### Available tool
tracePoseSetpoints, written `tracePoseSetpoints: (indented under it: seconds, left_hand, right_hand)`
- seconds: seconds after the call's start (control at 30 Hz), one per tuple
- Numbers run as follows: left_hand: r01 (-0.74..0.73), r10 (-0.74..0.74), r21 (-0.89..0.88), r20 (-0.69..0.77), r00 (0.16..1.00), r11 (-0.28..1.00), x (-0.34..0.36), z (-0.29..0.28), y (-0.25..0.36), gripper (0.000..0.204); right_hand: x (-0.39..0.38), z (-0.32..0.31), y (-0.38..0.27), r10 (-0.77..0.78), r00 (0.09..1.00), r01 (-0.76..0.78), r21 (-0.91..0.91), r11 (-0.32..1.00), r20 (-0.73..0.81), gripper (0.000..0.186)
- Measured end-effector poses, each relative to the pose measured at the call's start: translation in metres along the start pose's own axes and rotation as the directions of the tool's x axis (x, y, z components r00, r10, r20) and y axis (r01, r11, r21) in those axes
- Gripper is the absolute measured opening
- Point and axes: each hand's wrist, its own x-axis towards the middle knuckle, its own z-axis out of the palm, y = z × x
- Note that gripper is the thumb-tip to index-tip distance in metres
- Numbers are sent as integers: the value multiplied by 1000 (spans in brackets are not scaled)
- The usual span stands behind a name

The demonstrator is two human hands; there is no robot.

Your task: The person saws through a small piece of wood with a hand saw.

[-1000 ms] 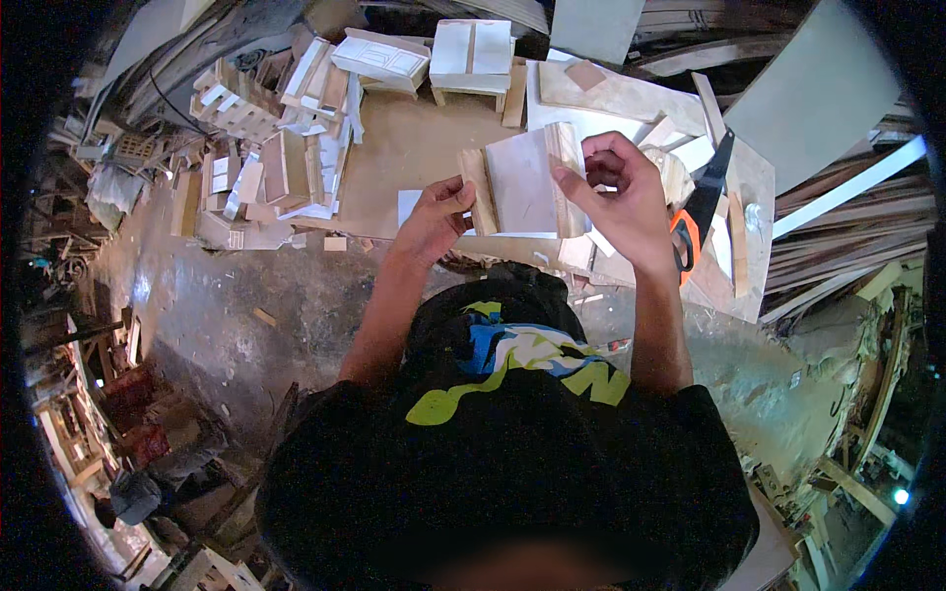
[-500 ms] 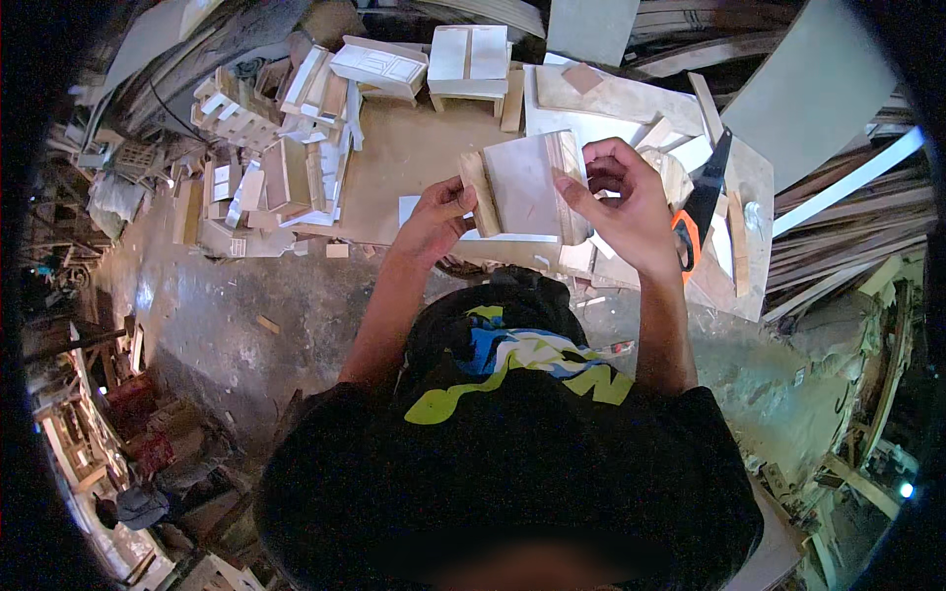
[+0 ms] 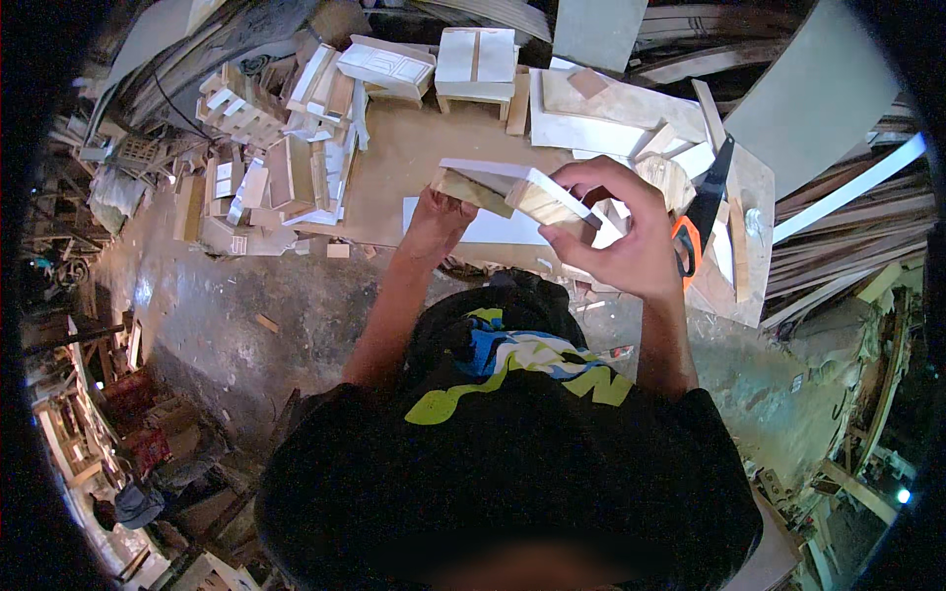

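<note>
Between my two hands, above the near edge of the workbench (image 3: 394, 163), is a small wooden assembly (image 3: 554, 205): a thin pale panel with a wood block along each of two opposite sides. It is tilted so that the block ends face me. My left hand (image 3: 443, 219) is closed on its left block, fingers partly hidden behind it. My right hand (image 3: 626, 227) grips the right side, thumb below and fingers curled over the top. A white sheet (image 3: 503, 229) lies on the bench beneath. Right of my right hand rests a handsaw (image 3: 708, 197) with an orange handle.
Small wooden box pieces with white faces (image 3: 475, 61) stand along the bench's far side. A slatted wooden piece (image 3: 239, 106) and more boxes (image 3: 288, 175) crowd the left. Offcuts and boards (image 3: 621, 103) lie at the right, with stacked planks (image 3: 847, 227) beyond.
The wooden assembly has been turned: its flat panel faced me before, and now its block ends do. My right hand has shifted its grip, with the thumb lower.
</note>
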Motion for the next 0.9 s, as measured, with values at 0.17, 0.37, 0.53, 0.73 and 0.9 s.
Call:
tracePoseSetpoints:
  seconds: [0.17,0.37,0.53,0.73,0.9]
  left_hand:
    - [-106,107,-71,8,994,992,6,-11,-2,44]
    - [-164,198,276,-101,975,947,1,-1,16,47]
    - [-247,299,408,-69,952,879,0,5,34,44]
    - [-406,449,608,89,889,683,-1,5,47,41]
    - [-427,505,776,164,847,465,-9,6,56,40]
  right_hand:
    - [2,-1,-5,5,1000,-5,29,1000,25,37]
    - [4,-2,19,-95,995,94,-31,995,-38,40]
    - [-3,2,39,211,956,-233,-89,968,-204,48]
    - [-4,12,54,497,862,-485,445,753,99,41]
    - [-2,13,69,395,881,-443,748,494,260,38]
